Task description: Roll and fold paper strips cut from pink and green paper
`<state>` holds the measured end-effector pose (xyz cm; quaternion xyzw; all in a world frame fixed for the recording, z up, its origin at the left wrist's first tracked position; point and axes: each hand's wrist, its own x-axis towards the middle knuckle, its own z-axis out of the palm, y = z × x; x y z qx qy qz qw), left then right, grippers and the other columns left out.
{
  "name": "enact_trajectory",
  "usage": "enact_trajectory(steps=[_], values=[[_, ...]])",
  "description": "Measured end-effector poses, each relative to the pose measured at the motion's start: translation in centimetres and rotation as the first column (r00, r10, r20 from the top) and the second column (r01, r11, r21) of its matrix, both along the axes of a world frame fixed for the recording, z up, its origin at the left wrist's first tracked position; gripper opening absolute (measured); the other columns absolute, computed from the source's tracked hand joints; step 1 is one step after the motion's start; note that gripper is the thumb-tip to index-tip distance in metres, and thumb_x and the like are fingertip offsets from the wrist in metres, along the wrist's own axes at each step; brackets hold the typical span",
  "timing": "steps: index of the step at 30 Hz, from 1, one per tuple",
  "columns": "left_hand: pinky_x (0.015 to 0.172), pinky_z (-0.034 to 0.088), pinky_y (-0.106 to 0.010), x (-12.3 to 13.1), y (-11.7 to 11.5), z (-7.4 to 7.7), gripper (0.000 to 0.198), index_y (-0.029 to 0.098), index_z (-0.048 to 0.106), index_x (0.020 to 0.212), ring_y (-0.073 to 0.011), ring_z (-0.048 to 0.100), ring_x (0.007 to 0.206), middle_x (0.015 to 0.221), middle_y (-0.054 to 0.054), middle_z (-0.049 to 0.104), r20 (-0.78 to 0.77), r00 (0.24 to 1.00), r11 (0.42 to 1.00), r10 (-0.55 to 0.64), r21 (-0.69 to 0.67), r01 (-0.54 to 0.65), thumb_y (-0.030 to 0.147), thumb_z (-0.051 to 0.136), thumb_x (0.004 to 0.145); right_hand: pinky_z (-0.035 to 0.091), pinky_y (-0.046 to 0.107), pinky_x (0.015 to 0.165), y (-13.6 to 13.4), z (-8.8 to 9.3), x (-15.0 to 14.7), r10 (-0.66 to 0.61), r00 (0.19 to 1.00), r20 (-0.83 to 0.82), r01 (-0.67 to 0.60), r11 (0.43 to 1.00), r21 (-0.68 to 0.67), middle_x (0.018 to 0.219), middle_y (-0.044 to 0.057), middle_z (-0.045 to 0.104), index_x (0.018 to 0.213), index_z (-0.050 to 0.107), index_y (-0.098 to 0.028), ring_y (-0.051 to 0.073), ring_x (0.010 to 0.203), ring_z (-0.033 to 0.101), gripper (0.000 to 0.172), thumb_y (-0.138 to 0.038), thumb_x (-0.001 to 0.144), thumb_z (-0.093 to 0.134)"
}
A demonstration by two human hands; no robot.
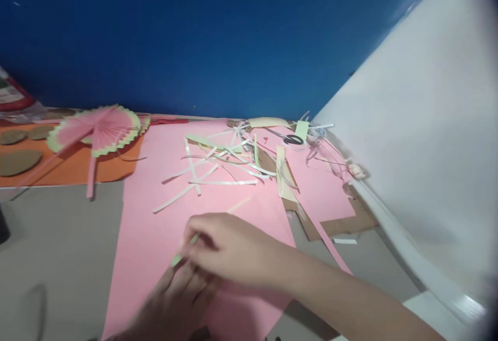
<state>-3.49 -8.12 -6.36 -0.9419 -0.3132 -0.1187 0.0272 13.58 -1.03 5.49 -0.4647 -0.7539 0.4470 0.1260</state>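
My right hand (pixel 229 250) reaches across the large pink paper sheet (pixel 155 211), fingers pinched on a thin green and pink folded paper strip (pixel 187 250). Just beneath it, my left hand (pixel 175 299) comes up from the bottom edge, fingers curled and touching the same strip's lower end. Both hands overlap, so the strip's full length is hidden. Beyond the hands lies a loose heap of white and pale green paper strips (pixel 221 167) on the pink sheet.
Pleated pink fans with green edges (pixel 97 131) lie on an orange sheet (pixel 70 167) at the left, beside brown cardboard ovals (pixel 17 160). Scissors (pixel 291 139) sit at the back. Cardboard (pixel 338 224) shows under the pink paper. A white wall rises at right, a blue wall behind.
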Motion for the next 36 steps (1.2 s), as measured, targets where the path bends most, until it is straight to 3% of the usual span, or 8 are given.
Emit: enact_trajectory(steps=[3, 7, 16, 23, 27, 31, 36], values=[[0.114, 0.007, -0.041, -0.3, 0.2, 1.5, 0.048, 0.028, 0.047, 0.131, -0.0246, 0.040, 0.125, 0.128, 0.001, 0.057, -0.044, 0.999, 1.000, 0.011, 0.026, -0.010, 0.042, 0.047, 0.086, 0.033, 0.021, 0.050, 0.9, -2.3, -0.1, -0.109, 0.992, 0.068, 0.114, 0.992, -0.063, 0.072, -0.003, 0.061, 0.075, 0.055, -0.021, 0.010, 0.062, 0.052, 0.012, -0.029, 0.084, 0.053], [0.111, 0.009, -0.038, -1.6, 0.4, 2.8, 0.045, 0.023, 0.049, 0.130, -0.0252, 0.036, 0.127, 0.131, -0.003, 0.054, -0.067, 0.998, 0.997, -0.014, 0.070, 0.019, 0.036, 0.046, 0.087, 0.033, 0.022, 0.054, 0.5, -3.9, -0.2, -0.123, 0.990, 0.065, 0.128, 0.988, -0.080, 0.073, -0.004, 0.058, 0.076, 0.055, -0.021, 0.010, 0.065, 0.050, 0.014, -0.028, 0.086, 0.050], [0.108, 0.014, -0.038, -2.5, 0.0, 2.7, 0.038, 0.030, 0.052, 0.125, -0.0234, 0.033, 0.127, 0.132, 0.003, 0.053, -0.055, 0.998, 1.000, -0.017, -0.002, 0.016, 0.036, 0.043, 0.089, 0.032, 0.025, 0.060, -0.7, -5.1, -1.3, -0.167, 0.980, 0.110, 0.161, 0.985, 0.054, 0.074, -0.004, 0.055, 0.072, 0.052, -0.020, 0.011, 0.067, 0.046, 0.012, -0.017, 0.084, 0.050], [0.109, 0.009, -0.042, -2.0, -0.2, 2.9, 0.045, 0.027, 0.045, 0.133, -0.0250, 0.028, 0.131, 0.138, 0.004, 0.048, -0.066, 0.997, 0.992, -0.043, -0.120, 0.035, 0.038, 0.039, 0.090, 0.035, 0.025, 0.063, -0.2, -3.8, -1.1, -0.136, 0.983, 0.126, 0.141, 0.990, -0.028, 0.075, -0.004, 0.054, 0.073, 0.051, -0.020, 0.011, 0.070, 0.049, 0.016, -0.020, 0.088, 0.048], [0.109, 0.014, -0.040, -1.7, -0.1, 2.9, 0.043, 0.029, 0.046, 0.132, -0.0230, 0.030, 0.131, 0.137, 0.005, 0.049, -0.052, 0.998, 0.995, -0.023, -0.100, 0.018, 0.036, 0.038, 0.090, 0.036, 0.025, 0.064, 0.1, -3.2, -0.7, -0.097, 0.988, 0.120, 0.107, 0.991, -0.077, 0.076, -0.003, 0.055, 0.075, 0.052, -0.020, 0.011, 0.070, 0.049, 0.015, -0.018, 0.089, 0.046], [0.110, 0.014, -0.035, -2.2, 0.1, 3.0, 0.038, 0.028, 0.052, 0.127, -0.0189, 0.037, 0.126, 0.134, 0.005, 0.052, -0.038, 0.998, 0.998, -0.043, -0.039, 0.042, 0.029, 0.038, 0.091, 0.036, 0.026, 0.064, 0.3, -3.7, -0.4, -0.087, 0.991, 0.098, 0.096, 0.991, -0.098, 0.077, -0.002, 0.055, 0.076, 0.053, -0.020, 0.012, 0.071, 0.050, 0.014, -0.015, 0.088, 0.046], [0.114, 0.010, -0.036, -3.4, 0.2, 3.2, 0.036, 0.034, 0.056, 0.122, -0.0175, 0.039, 0.123, 0.128, 0.007, 0.057, 0.130, 0.983, 0.986, 0.132, -0.117, -0.117, 0.042, 0.047, 0.088, 0.038, 0.025, 0.062, 0.4, -4.4, 0.4, -0.147, 0.989, 0.023, 0.148, 0.961, -0.233, 0.080, -0.002, 0.056, 0.078, 0.051, -0.022, 0.013, 0.072, 0.052, 0.016, -0.018, 0.090, 0.042]])
